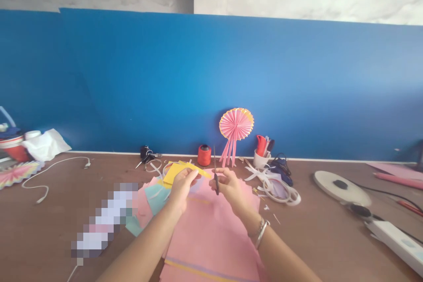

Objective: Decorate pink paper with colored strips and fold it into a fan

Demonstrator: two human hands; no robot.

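My left hand [183, 185] pinches a narrow yellow paper strip [205, 173] that points to the right. In my right hand [229, 187] is a pair of dark-handled scissors [216, 180], blades pointing up and away, close to the strip's free end. Whether the blades touch the strip I cannot tell. Below both hands lie large pink paper sheets [211, 238], with purple and yellow edges showing near the front. Yellow paper [172, 172] sits just behind my left hand, and light-blue paper pieces [157, 197] spread to its left.
At the back stand a red thread spool [204, 156], a pleated pink paper rosette [236, 124] and a white cup [261, 158] holding tools. White ribbon [280, 189] lies coiled to the right, near a round pale disc [342, 188] and a power strip [396, 244]. A white cable [49, 176] lies left.
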